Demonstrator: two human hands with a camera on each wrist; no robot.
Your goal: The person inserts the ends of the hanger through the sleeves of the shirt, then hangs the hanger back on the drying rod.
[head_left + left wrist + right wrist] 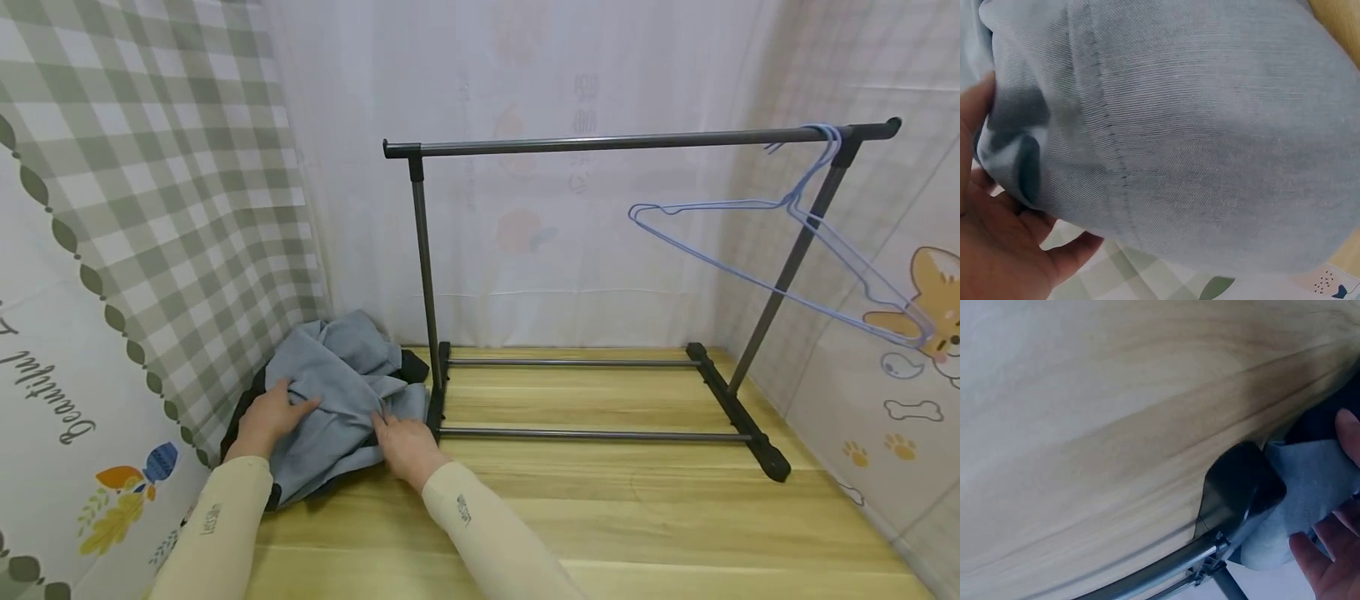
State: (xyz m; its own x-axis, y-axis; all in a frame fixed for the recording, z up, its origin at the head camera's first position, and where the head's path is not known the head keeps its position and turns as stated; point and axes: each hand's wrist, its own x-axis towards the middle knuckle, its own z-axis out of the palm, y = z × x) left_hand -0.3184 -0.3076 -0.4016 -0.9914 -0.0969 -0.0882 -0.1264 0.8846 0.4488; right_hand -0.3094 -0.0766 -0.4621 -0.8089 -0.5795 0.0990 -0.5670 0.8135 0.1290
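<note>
The grey cloth (326,362) lies crumpled with black cloth (414,367) on the desk (637,517) beside the rack (637,143), the left hand (267,418) resting on it, fingers apart, the right hand (408,447) pinching its right side.

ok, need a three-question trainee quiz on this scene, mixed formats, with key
1. What do the left grip and right grip both hold?
2. In the head view, where along the dark-grey metal rack do the thin light-blue hangers hang? A) left end B) middle C) right end
3. True or false: two thin metal rods join the rack's long black feet.

Key: 1. The crumpled grey-blue fabric. 2. C. 3. True.
</note>
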